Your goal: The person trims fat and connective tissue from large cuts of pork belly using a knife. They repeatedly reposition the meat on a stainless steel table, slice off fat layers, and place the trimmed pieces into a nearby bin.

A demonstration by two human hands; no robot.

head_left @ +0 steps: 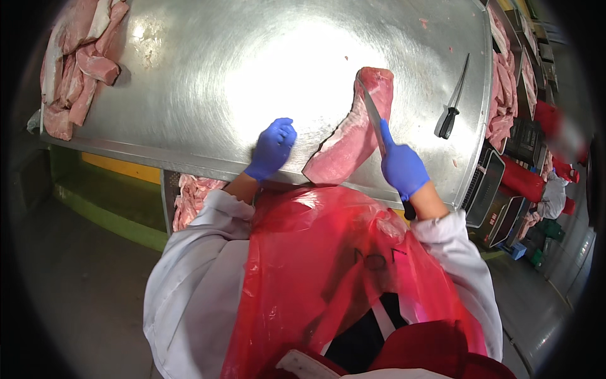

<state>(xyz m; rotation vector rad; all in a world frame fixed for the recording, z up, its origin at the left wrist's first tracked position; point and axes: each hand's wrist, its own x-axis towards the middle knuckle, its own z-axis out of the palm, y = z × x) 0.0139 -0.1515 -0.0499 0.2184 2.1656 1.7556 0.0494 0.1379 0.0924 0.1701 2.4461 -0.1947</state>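
A long piece of raw pork loin [344,148] lies near the front edge of the steel table, a pale strip of fat along its left side. In a blue glove, my right hand [404,168] grips a knife [371,106], its index finger stretched along the blade and the black handle's end poking out below the palm. The blade rests over the meat's upper part, tip towards the far end. My left hand [275,148], also blue-gloved, hovers by the table edge left of the meat, apart from it. Its fingers are curled in, with nothing visible in them.
A slim black-handled knife [452,107] lies on the steel table [196,82] at right. Meat pieces [79,66] are heaped at far left; more meat [503,88] lies beyond the right edge. Below the front edge sits a bin of trimmings [192,197]. Another person [554,192] appears at far right.
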